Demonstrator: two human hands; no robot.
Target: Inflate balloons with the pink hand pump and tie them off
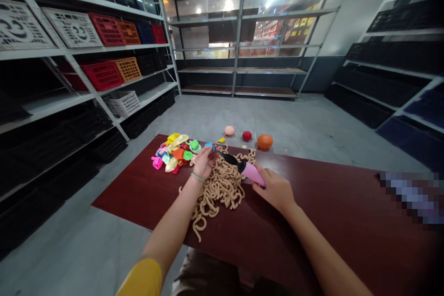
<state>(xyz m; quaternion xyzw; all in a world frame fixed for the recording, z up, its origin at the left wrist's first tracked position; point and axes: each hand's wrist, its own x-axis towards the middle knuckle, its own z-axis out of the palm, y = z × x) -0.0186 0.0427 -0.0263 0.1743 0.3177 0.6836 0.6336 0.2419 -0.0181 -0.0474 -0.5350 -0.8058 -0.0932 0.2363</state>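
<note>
Left hand [204, 163] closed, its fingers pinching a small blue balloon [209, 145] at the tip of a black nozzle [227, 158]; whether the balloon sits over the nozzle is too small to tell; right hand [274, 189] clamped around the body of a pink hand pump [255, 175], from which the nozzle points toward the left hand; the hands apart, linked only by the pump; a tangled pile of tan cord [218, 189] beneath and between them, on a dark red surface [312, 212]; a heap of flat, multicoloured balloons [173, 152] just beside the pile, near the far edge; beyond that edge, on the grey floor [194, 115], an inflated orange balloon [265, 141], red balloon [246, 136] and pale pink balloon [229, 130]; at left, white metal shelving [104, 48] bearing red, orange and white plastic baskets [102, 75]; a yellow sleeve [142, 280] at the left arm.
</note>
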